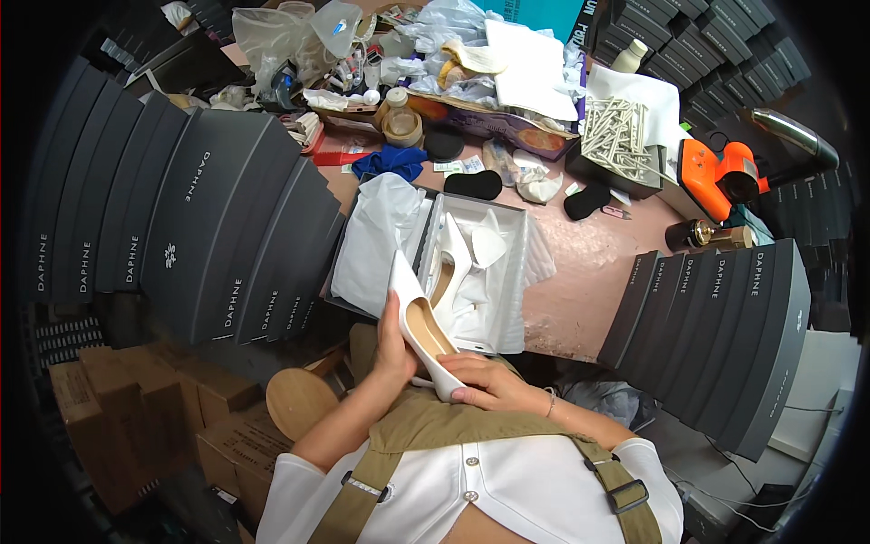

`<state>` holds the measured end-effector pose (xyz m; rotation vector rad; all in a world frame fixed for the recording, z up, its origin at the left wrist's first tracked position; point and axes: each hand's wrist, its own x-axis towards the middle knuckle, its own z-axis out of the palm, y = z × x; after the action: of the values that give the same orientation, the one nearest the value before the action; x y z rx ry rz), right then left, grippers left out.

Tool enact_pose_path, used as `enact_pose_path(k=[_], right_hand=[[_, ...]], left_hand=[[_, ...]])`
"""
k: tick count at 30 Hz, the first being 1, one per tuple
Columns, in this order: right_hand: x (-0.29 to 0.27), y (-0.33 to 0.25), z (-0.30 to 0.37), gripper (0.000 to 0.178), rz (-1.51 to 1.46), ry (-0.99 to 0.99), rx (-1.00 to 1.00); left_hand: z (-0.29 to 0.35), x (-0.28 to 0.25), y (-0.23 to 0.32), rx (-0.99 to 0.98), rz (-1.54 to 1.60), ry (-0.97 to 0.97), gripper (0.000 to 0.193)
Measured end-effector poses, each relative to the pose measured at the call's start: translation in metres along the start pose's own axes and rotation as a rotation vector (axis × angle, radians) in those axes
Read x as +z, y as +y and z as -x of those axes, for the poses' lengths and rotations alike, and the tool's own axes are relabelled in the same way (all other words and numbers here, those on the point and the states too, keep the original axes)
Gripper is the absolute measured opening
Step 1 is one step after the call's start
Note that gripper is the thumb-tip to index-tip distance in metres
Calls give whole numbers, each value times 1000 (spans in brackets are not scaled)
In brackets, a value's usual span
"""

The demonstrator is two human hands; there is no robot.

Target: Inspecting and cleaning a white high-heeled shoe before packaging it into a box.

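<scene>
A white pointed high-heeled pump (410, 296) with a tan insole is held at the table's near edge, toe pointing away from me. My left hand (395, 348) is closed around its left side, the fingers partly hidden behind it. My right hand (490, 384) is closed at the heel end, fingertips at the shoe's rim and thumb at the back. Just beyond, an open shoe box (514, 272) holds the matching white pump (459, 254) lying on its side, with white paper stuffing (488, 243) next to it. Crumpled white tissue (373, 238) spreads over the box's left part.
Tall rows of dark grey shoe boxes (213, 208) stand at left, with more boxes (739, 313) at right. Behind are a blue cloth (390, 163), a jar (401, 125), black pads (473, 186), a box of white sticks (614, 131) and an orange device (700, 177). Brown cartons (118, 399) sit lower left.
</scene>
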<state>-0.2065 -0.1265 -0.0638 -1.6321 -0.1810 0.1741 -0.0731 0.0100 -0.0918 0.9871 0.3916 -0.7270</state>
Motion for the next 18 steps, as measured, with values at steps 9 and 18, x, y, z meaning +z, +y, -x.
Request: enact_pose_path(k=[9, 18], right_hand=[[-136, 90, -78, 33, 1341, 462, 540], [-85, 24, -68, 11, 692, 523, 188]], left_hand=[[-11, 1, 4, -356, 236, -255, 70], [-30, -13, -14, -181, 112, -135, 77]])
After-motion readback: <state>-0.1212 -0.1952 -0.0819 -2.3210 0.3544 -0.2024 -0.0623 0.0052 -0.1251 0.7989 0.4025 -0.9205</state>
